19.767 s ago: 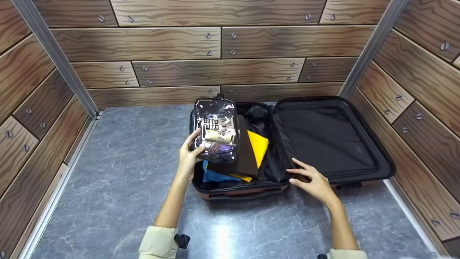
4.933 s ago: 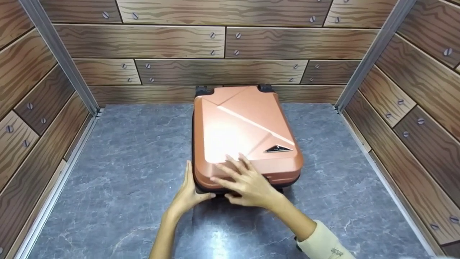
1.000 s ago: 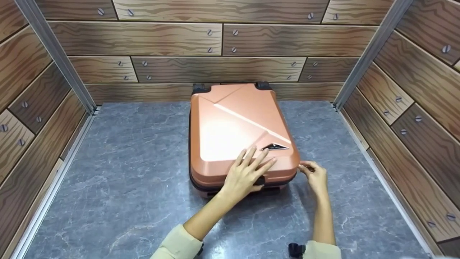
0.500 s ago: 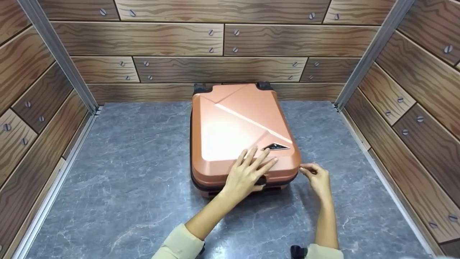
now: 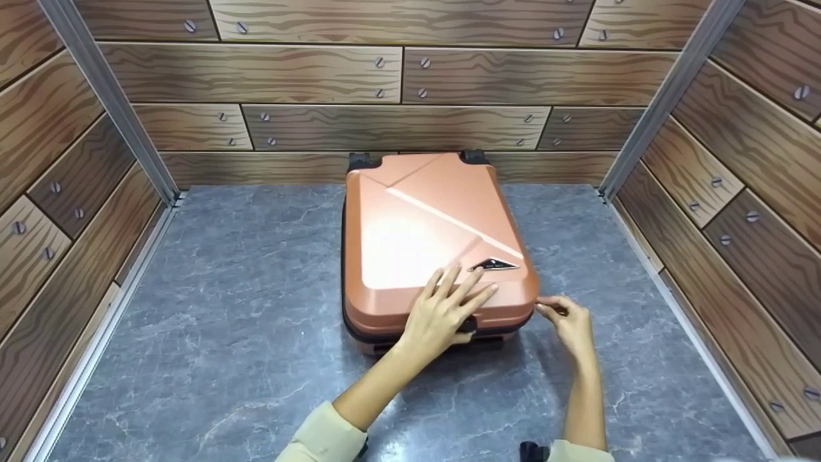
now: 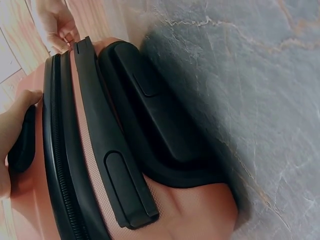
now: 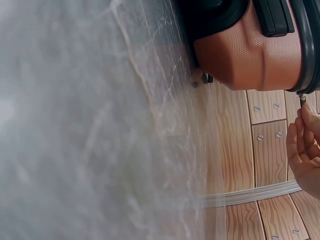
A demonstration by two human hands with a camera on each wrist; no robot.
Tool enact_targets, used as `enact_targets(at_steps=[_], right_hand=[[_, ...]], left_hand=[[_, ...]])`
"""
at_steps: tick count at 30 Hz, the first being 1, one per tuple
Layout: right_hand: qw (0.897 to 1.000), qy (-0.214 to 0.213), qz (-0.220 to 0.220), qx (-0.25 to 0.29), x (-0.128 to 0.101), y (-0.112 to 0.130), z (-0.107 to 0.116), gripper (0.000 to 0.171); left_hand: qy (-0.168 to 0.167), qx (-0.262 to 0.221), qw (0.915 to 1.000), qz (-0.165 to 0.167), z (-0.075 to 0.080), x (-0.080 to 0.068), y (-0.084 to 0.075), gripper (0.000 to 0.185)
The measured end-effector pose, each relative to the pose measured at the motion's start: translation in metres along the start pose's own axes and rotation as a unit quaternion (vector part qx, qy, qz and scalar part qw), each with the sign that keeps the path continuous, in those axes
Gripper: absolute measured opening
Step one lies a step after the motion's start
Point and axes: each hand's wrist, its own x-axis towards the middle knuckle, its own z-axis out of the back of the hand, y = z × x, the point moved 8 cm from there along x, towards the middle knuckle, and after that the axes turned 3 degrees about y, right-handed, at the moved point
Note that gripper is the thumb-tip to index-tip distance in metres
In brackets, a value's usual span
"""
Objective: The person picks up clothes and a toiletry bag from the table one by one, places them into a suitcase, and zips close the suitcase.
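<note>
From my remote seat I saw the closed copper suitcase (image 5: 423,237) lying flat on the grey marbled floor (image 5: 224,308), its far end near the wood-plank back wall (image 5: 385,77), with nothing standing between either hand and the case. My left hand (image 5: 442,311) rested flat with straight fingers on the lid's near end, while my right hand (image 5: 571,321) pinched the small zipper pull (image 7: 302,98) at the near right corner. The dark badge (image 5: 492,264) beside my left fingertips was too small to read.
</note>
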Motion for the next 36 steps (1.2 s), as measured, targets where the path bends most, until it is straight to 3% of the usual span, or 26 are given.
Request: enact_targets(at_steps=[7, 16, 23, 30, 36], right_hand=[[1.0, -0.003, 0.012, 0.027, -0.001, -0.001, -0.001, 0.011], [0.998, 0.003, -0.028, 0.054, -0.002, -0.004, -0.002, 0.014], [0.997, 0.011, -0.032, 0.073, -0.01, 0.017, -0.004, 0.016], [0.996, -0.006, -0.036, 0.084, -0.007, -0.008, -0.003, 0.018], [0.996, -0.004, -0.032, 0.086, -0.011, -0.01, -0.002, 0.014]], left_hand=[[-0.001, -0.002, 1.0, 0.0, 0.0, 0.0, 0.0, 0.098], [-0.005, -0.012, 0.9999, 0.003, 0.001, 0.0, 0.001, 0.098], [-0.004, -0.015, 0.9999, 0.003, 0.0, 0.0, 0.002, 0.097], [-0.003, -0.014, 0.9999, 0.003, 0.0, -0.001, 0.003, 0.096], [-0.006, -0.019, 0.9998, 0.004, 0.001, -0.001, 0.003, 0.096]])
